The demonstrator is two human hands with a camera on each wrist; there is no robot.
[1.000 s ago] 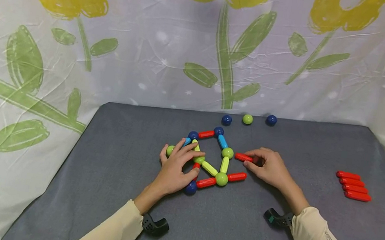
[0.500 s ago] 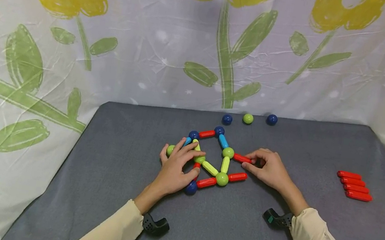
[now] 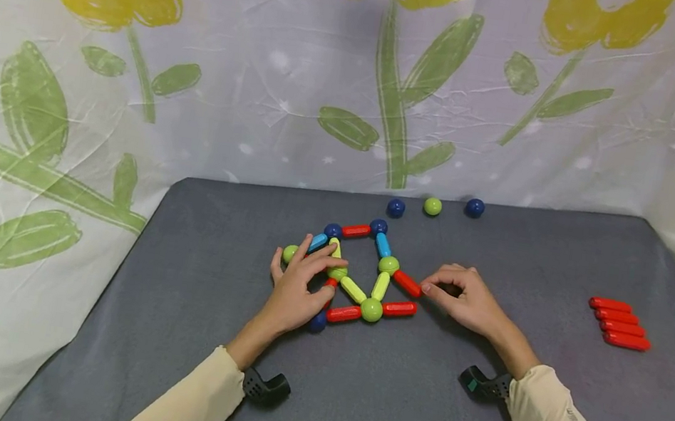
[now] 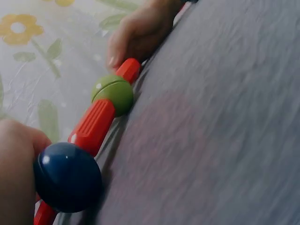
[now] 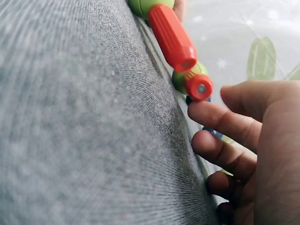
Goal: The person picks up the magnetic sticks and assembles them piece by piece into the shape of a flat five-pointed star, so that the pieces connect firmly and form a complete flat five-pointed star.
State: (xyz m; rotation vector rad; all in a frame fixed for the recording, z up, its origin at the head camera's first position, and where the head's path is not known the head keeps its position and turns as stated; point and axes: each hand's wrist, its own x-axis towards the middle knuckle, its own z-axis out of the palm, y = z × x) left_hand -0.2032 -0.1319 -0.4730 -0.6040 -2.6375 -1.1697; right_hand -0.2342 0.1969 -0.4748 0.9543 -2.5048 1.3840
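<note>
A flat figure of coloured magnetic rods and balls lies on the grey cloth. My left hand [image 3: 294, 289] rests over its left part with fingers spread, partly hiding a green ball [image 3: 337, 272] and nearby rods. The thumb lies by a red rod, near a blue ball [image 4: 68, 177]. My right hand [image 3: 461, 296] is at the free end of a red rod [image 3: 408, 284], which slants from the green ball [image 3: 389, 265]. In the right wrist view the index fingertip is close to that rod's end, the thumb apart. Another red rod [image 3: 399, 309] sticks out from the lower green ball [image 3: 372, 309].
Two blue balls [image 3: 396, 208] and a green ball [image 3: 432, 206] stand along the back of the table. At the right lie several red rods [image 3: 619, 324], side by side. A flower-printed sheet [image 3: 252, 83] hangs behind the grey table cloth [image 3: 375, 403].
The red rod has joined the green ball and swung to slant toward the second red rod. My right fingers have let it go. The figure and left hand have shifted slightly left.
</note>
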